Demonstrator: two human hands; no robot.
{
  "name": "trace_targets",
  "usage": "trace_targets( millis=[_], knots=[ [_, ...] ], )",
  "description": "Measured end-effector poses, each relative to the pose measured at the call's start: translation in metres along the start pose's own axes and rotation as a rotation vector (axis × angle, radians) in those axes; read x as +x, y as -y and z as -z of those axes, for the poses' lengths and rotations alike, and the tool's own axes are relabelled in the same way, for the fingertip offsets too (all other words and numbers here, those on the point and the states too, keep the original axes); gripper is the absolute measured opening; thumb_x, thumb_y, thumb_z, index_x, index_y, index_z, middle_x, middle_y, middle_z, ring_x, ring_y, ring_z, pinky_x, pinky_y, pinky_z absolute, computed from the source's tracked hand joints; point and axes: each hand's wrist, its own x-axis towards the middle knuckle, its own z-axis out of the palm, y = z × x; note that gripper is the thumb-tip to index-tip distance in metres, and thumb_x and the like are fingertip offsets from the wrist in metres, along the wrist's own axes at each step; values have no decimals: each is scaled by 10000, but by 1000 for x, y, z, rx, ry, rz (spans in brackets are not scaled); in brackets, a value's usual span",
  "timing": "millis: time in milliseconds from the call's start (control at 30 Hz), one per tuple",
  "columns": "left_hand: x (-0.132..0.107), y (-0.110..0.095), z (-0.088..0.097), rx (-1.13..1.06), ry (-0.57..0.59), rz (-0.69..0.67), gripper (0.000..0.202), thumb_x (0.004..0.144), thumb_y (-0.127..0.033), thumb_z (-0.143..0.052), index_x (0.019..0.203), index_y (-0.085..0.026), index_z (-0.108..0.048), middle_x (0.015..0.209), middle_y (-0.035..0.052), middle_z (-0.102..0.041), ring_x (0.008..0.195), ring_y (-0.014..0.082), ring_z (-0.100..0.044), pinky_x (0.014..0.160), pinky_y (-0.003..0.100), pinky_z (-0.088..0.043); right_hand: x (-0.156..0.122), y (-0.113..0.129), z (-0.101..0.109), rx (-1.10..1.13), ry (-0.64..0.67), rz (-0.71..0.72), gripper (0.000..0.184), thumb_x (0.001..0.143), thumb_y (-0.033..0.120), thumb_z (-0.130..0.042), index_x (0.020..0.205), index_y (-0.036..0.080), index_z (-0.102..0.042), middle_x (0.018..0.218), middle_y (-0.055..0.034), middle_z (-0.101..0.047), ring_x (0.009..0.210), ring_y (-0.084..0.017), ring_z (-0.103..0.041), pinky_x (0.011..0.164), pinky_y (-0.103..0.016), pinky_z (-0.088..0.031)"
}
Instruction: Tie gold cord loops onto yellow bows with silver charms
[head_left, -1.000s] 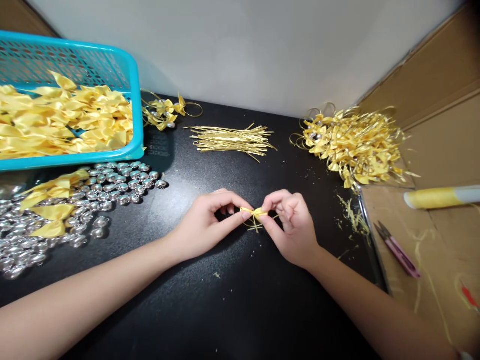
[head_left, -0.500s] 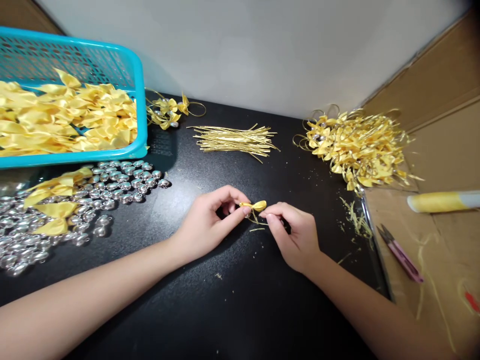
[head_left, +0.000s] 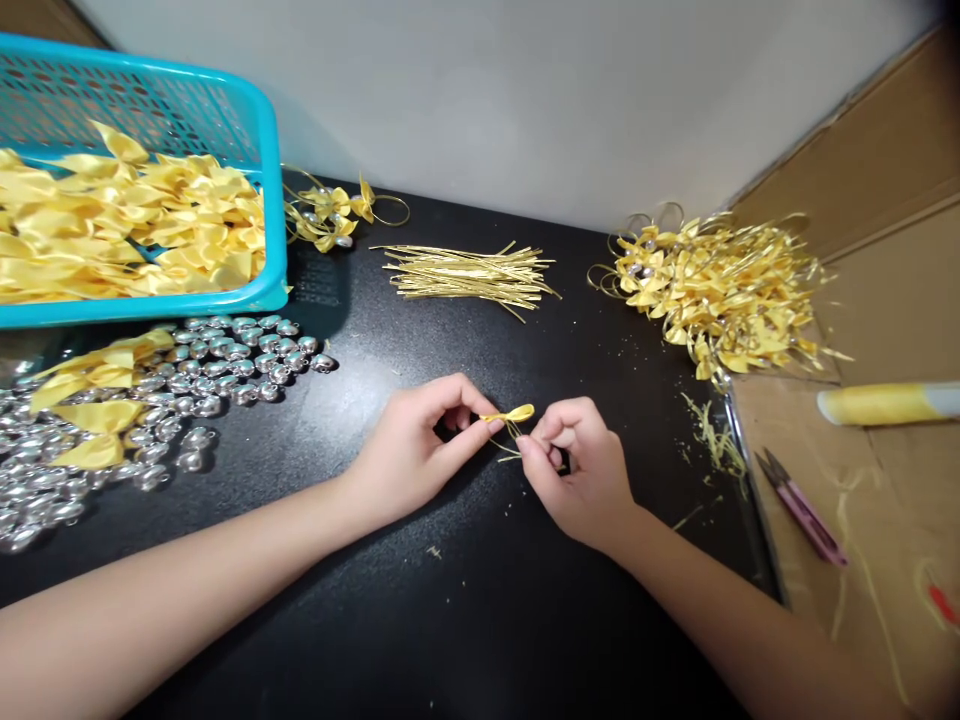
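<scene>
Over the middle of the black table, my left hand pinches a small yellow ribbon bow between thumb and fingertips. One loop of the bow sticks out to the right. Thin gold cord hangs from the bow toward my right hand. Thumb and fingers of the right hand are closed on that cord, just below and right of the bow. The cord's far end is hidden by the fingers. Beyond both hands lies a bundle of cut gold cords.
A turquoise basket of yellow bows stands at left, with silver beads spread before it. Finished-looking bow loops are heaped at right. Pink thread snips and a yellow roll lie on cardboard beyond the table edge.
My right hand has shifted slightly down from beside the bow, its fingers curling more. My left hand keeps its pinch on the bow. The view has shifted a little.
</scene>
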Motion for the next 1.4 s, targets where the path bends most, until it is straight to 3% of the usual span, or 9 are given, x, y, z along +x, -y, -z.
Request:
trace_targets(
  millis=[267, 833, 1400],
  knots=[
    [-1, 2, 0, 26, 28, -24, 88, 867, -220, -653, 796, -169, -646, 761, 16, -704, 658, 127, -617, 601, 246, -452, -1, -2, -2, 52, 41, -42, 246, 816, 100, -547, 824, 259, -360, 555, 119, -409, 430, -53, -422, 446, -159, -355],
    [-2, 3, 0, 69, 31, -56, 102, 869, -219, -647, 779, -172, -637, 758, 23, -697, 684, 140, -618, 625, 263, -456, 1, 0, 0, 62, 77, -52, 234, 810, 103, -539, 818, 252, -359, 548, 118, -403, 417, -48, -416, 433, -148, -346],
    [-3, -2, 1, 154, -10, -219, 122, 845, -121, -637, 738, -172, -607, 735, -1, -702, 667, 113, -625, 606, 218, -465, 0, 7, -6, -125, -35, 2, 214, 816, 111, -538, 742, 237, -381, 552, 96, -449, 423, -50, -428, 448, -157, -346]
  ],
)
